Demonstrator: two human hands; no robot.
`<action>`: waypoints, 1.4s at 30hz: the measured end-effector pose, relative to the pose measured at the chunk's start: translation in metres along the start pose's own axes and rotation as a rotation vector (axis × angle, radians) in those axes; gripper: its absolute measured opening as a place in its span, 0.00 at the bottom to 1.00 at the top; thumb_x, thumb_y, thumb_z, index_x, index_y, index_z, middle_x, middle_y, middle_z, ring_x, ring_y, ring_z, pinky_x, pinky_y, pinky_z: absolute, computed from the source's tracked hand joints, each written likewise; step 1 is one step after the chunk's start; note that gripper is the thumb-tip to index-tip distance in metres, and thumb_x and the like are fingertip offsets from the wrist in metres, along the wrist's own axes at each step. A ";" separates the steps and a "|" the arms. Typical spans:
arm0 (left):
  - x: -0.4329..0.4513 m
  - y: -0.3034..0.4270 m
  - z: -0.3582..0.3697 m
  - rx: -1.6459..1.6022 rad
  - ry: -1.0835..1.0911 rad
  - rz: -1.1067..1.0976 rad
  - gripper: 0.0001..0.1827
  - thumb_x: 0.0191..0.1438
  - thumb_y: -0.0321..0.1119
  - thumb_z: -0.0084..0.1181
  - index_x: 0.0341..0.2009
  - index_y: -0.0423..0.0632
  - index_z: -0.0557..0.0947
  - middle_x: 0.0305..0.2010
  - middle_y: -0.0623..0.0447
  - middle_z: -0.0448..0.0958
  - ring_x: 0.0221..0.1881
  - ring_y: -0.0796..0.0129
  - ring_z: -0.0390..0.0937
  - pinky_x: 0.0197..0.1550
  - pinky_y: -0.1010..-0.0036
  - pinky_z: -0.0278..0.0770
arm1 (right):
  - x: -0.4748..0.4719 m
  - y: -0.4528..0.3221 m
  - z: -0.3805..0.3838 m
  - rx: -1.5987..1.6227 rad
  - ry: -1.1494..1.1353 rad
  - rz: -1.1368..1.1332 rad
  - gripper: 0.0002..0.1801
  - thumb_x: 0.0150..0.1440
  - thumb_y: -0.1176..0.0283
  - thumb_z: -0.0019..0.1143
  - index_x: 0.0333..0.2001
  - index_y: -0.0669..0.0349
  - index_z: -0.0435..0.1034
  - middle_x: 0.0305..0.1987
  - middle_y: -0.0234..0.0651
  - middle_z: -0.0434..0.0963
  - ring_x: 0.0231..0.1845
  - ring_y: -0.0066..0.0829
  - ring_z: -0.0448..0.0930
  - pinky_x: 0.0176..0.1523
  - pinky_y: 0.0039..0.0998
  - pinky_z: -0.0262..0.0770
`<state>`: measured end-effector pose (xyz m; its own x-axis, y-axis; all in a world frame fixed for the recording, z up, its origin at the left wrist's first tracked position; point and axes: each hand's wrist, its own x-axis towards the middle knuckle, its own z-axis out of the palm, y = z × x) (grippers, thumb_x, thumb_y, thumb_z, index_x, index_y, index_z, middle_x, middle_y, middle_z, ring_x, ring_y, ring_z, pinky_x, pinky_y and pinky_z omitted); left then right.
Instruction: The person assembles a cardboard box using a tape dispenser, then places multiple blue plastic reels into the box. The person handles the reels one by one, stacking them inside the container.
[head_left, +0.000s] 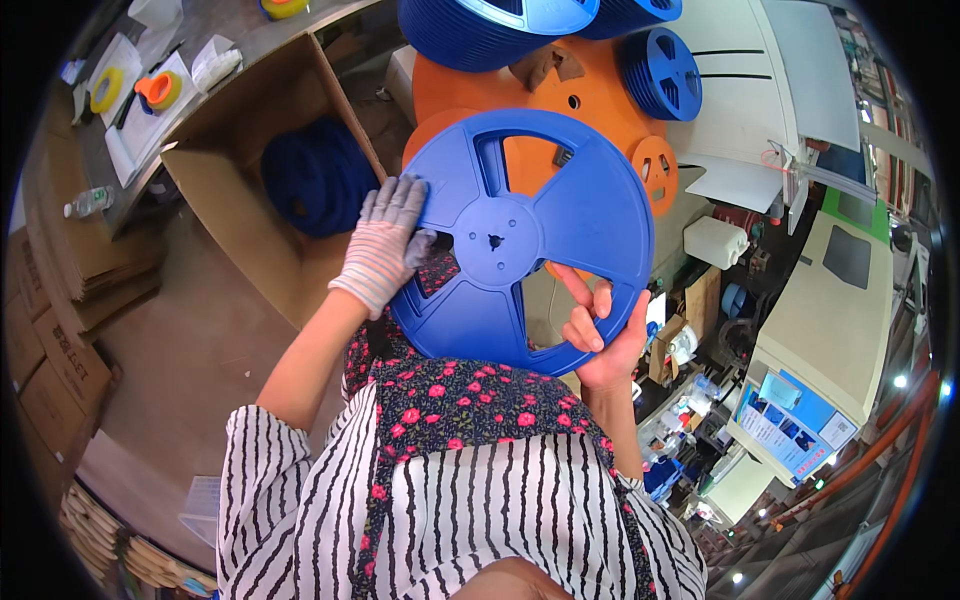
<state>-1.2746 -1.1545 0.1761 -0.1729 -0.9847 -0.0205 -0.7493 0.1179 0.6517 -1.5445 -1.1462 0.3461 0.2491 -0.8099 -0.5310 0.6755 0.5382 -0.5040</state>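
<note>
A large blue plastic reel is held up before my chest, its spoked face turned towards me. It has a round hub with a small centre hole and wide cut-out windows. My left hand, in a grey-tipped striped knit glove, lies over the reel's left edge with its thumb at a window. Bare, my right hand grips the lower right rim, fingers curled through another window. To the left, an open cardboard box contains dark blue reels, partly in shadow.
Behind the held reel, an orange round table carries stacked blue reels and a smaller stack. Tape rolls and papers lie on a metal worktop. A white jug and a large beige machine stand right.
</note>
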 end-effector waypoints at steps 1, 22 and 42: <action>-0.004 -0.005 -0.001 0.010 0.015 0.019 0.35 0.56 0.42 0.47 0.66 0.41 0.60 0.69 0.38 0.56 0.70 0.43 0.52 0.71 0.55 0.45 | -0.001 0.000 -0.001 0.000 0.015 -0.014 0.32 0.64 0.41 0.34 0.28 0.62 0.61 0.67 0.67 0.54 0.13 0.13 0.60 0.20 0.18 0.55; -0.030 -0.017 -0.057 -0.002 0.274 0.297 0.25 0.57 0.44 0.46 0.57 0.48 0.74 0.62 0.43 0.67 0.66 0.43 0.59 0.68 0.47 0.52 | 0.009 -0.027 -0.008 0.037 -0.128 -0.052 0.29 0.64 0.44 0.38 0.29 0.62 0.61 0.68 0.69 0.53 0.12 0.12 0.61 0.19 0.16 0.55; -0.021 -0.006 -0.058 -0.149 -0.103 0.579 0.38 0.34 0.53 0.68 0.50 0.50 0.75 0.50 0.46 0.70 0.61 0.47 0.64 0.67 0.43 0.55 | 0.013 -0.039 0.017 -0.054 0.026 -0.057 0.34 0.61 0.38 0.35 0.30 0.63 0.64 0.65 0.71 0.56 0.13 0.15 0.62 0.18 0.17 0.57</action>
<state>-1.2293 -1.1419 0.2168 -0.5925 -0.7475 0.3002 -0.4188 0.6042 0.6779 -1.5555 -1.1822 0.3705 0.1929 -0.8338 -0.5173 0.6494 0.5037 -0.5697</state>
